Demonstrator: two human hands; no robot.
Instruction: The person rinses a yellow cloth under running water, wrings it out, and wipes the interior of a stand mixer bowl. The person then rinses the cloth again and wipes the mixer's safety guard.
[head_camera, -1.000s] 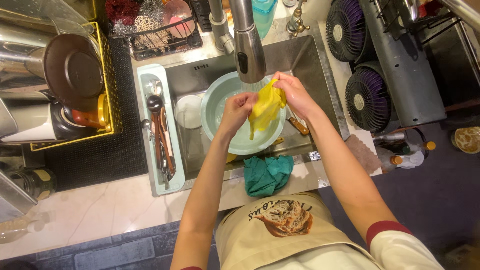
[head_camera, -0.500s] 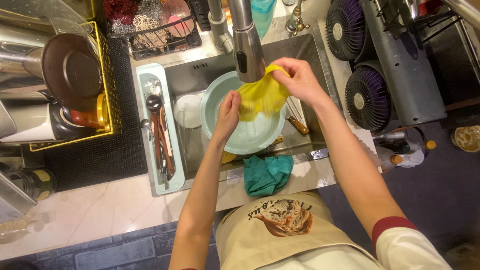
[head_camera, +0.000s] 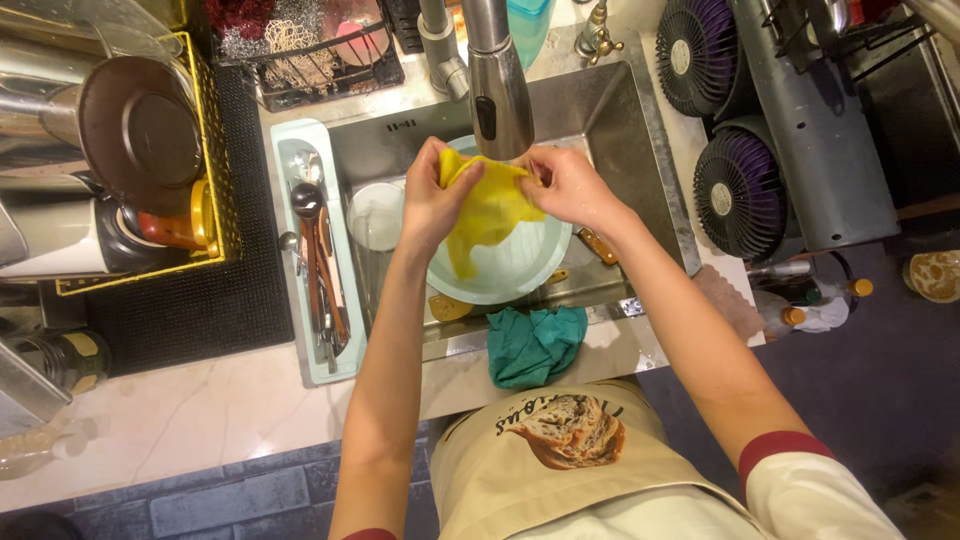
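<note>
**Both hands holding a yellow cloth under a sink faucet**

The left hand (head_camera: 432, 200) and the right hand (head_camera: 565, 185) each grip one upper edge of a soft yellow cloth (head_camera: 490, 210), fingers closed on the fabric, the two hands a short way apart with the cloth stretched between them. The cloth hangs directly below the brushed-steel faucet spout (head_camera: 500, 90) and above a pale green round bowl (head_camera: 510, 265) that sits in the stainless-steel sink basin (head_camera: 620, 120). To the left of the bowl, inside the basin, stands a white cup (head_camera: 375, 215). A crumpled teal cloth (head_camera: 535, 340) is draped over the sink's front rim. Beside the basin on the left, a pale green narrow tray (head_camera: 290, 140) holds utensils with wooden and metal handles. Further left, a yellow wire rack (head_camera: 215, 120) carries a dark round pan (head_camera: 140, 135). To the right of the sink stand two small purple-bladed fans (head_camera: 740, 190).
</note>
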